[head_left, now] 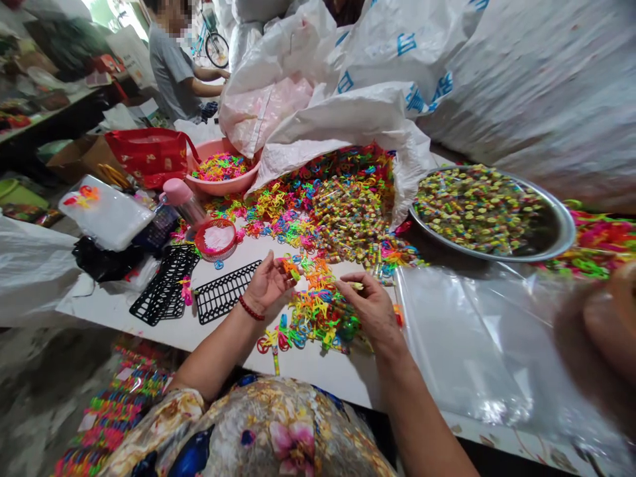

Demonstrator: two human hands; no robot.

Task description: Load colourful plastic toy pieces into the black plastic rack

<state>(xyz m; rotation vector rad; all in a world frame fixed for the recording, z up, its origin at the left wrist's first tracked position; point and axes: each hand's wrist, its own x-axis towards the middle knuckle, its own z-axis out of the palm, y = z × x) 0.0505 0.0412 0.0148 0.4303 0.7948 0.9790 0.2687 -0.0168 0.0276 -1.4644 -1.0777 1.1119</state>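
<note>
My left hand (268,285) is raised over the white table with the palm partly turned up. Its fingertips hold a small orange and yellow-green plastic piece (291,267). Across from it, my right hand (372,308) pinches a small yellowish patterned tube (356,286) between thumb and fingers. Below and between both hands lies a loose pile of bright plastic pieces (322,315). Just behind is a heap of similar small patterned tubes (348,218). A black plastic grid rack (226,291) lies beside my left wrist.
More black racks (166,285), a red-rimmed dish (217,240) and a pink-lidded bottle (183,202) stand left. Behind are a pink basin (223,182) and white sacks (342,126). A metal basin (564,232) of tubes and clear plastic bags (457,338) are right. Another person (173,66) sits beyond.
</note>
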